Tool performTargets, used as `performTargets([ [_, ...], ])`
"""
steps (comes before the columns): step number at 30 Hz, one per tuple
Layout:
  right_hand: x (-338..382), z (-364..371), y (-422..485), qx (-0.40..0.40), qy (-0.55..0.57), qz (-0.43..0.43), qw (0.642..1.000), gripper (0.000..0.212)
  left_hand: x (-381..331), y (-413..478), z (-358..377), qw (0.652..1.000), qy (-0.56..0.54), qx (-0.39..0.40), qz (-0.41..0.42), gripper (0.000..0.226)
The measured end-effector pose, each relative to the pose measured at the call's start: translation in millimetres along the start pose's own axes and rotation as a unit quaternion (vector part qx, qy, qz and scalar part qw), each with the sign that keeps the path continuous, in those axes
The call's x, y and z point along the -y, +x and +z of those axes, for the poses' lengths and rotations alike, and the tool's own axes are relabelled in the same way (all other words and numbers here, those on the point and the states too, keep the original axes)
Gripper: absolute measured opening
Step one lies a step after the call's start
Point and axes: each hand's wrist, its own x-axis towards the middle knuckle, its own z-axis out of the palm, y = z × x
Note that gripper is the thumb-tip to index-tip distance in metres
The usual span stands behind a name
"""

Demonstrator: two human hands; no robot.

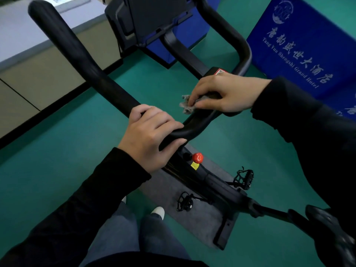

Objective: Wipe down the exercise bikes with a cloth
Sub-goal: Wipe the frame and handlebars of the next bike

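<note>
Grey cloth (187,105) mostly hidden under right hand's (227,93) closed grip, left hand (150,135) wrapped round handlebar (81,54)

Black handlebar (81,60), grey cloth (186,105), red knob (197,158), teal floor (57,151)

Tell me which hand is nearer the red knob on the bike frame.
Left. The left hand grips the handlebar directly above the red knob, which sits just below its fingers. The right hand is farther up the bar, pressing the cloth against it.
</note>
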Motion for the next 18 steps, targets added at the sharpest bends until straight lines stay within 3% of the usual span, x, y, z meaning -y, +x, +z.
performTargets([
  [5,-0.2,6.3,4.1,-0.047,-0.014,-0.025,0.999,0.019,-0.4,-0.1,0.3,1.000,0.002,0.002,-0.001,0.024],
  [11,7.9,7.3,8.3,-0.025,-0.010,-0.057,0.998,0.017,0.2,-0.2,-0.1,1.000,0.006,0.000,0.003,0.024],
  [18,8.3,9.6,10.4,-0.040,-0.035,-0.030,0.998,0.019,1.2,-0.9,3.2,1.000,0.005,-0.008,0.004,0.022],
])
